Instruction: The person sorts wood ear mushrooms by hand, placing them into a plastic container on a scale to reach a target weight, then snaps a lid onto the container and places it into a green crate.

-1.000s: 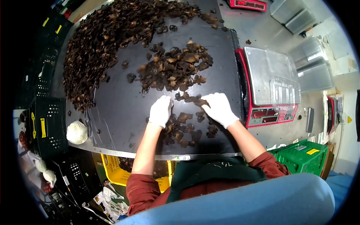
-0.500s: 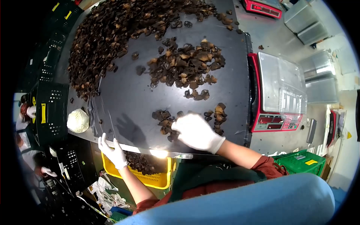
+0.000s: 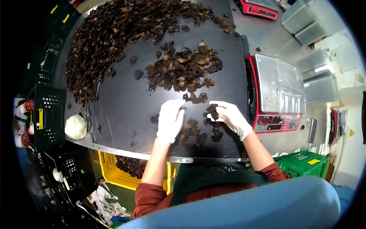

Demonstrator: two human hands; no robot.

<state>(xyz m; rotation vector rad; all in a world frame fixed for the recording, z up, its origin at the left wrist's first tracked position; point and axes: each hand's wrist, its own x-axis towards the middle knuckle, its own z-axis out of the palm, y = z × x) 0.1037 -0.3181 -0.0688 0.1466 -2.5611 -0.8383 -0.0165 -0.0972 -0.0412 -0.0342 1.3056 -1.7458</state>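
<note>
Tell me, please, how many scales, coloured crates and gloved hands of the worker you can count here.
Red scales: 2, one beside the table, one at the top
Yellow crate: 1
Green crate: 1
White-gloved hands: 2, left hand, right hand
Total: 6

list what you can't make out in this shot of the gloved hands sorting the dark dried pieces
All in the head view:
- Pieces under the left hand: hidden by the glove.
- Whether the right hand pinches the dark pieces or only touches them: fingers curl over.
- Scale display: digits too small.
- Yellow crate: mostly hidden by the table edge.
- Big pile: cut off at the top edge.
</note>
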